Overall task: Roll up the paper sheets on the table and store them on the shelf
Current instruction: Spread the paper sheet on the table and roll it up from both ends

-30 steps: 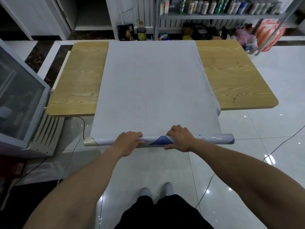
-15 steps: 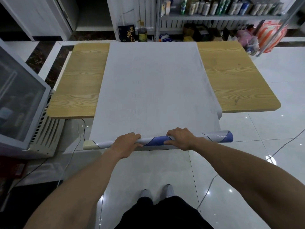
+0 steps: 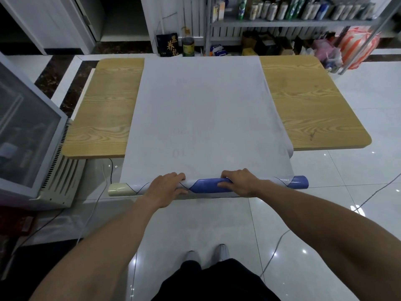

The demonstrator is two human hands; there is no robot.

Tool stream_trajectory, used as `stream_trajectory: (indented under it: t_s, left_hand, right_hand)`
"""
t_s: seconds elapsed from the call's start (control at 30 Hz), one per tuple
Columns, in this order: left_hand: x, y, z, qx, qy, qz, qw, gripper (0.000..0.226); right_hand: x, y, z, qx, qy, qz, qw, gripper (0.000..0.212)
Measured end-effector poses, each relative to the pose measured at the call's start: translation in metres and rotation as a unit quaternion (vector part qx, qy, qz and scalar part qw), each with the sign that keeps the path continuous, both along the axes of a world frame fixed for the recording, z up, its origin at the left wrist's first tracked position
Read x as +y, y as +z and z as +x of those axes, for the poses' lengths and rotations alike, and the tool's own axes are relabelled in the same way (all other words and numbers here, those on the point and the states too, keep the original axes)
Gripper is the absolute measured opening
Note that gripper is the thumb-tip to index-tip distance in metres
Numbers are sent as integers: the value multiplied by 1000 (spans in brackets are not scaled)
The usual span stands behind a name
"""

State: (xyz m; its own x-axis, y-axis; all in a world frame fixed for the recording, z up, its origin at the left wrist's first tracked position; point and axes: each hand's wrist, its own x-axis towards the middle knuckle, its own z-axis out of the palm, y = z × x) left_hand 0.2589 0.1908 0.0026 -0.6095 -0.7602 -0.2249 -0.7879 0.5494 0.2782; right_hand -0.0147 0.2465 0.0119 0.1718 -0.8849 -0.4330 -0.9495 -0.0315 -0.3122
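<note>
A large pale sheet of paper (image 3: 201,118) lies across the wooden table (image 3: 104,109) and hangs over its near edge. Its near end is wound into a roll (image 3: 206,186) showing blue, white and cream print, held in the air in front of the table. My left hand (image 3: 166,187) grips the roll left of its middle, fingers curled over the top. My right hand (image 3: 239,183) grips it right of the middle in the same way. The grey metal shelf (image 3: 293,22) stands behind the table.
A glass-fronted cooler (image 3: 26,135) stands at the left, close to the table's corner. Cans and bottles (image 3: 282,8) fill the shelf, with boxes and bags (image 3: 355,46) on the floor under it. Cables (image 3: 275,253) run over the glossy tiled floor near my feet (image 3: 208,254).
The roll has turned in my hands and more blue print shows now. It has moved slightly closer to the table's near edge, so less sheet hangs free.
</note>
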Motion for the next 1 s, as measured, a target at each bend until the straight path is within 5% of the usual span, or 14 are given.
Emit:
stream_trajectory:
  t_s: [0.23,0.43,0.67,1.0]
  left_hand:
    - [-10,-2,-1,-34,-6,36,999,35]
    - [-10,-6,1,-32,11,32,999,65]
    - [-14,-11,-3,-61,-15,-11,998,36]
    - [-21,-11,-8,9,43,-46,998,56]
  right_hand:
    - [2,-1,-4,-3,4,10,1000,54]
    - [-6,1,-9,-20,-19,29,999,36]
    - [-9,-4,-17,6,23,21,999,48]
    - [-23,-7,-25,-33,-4,40,999,42]
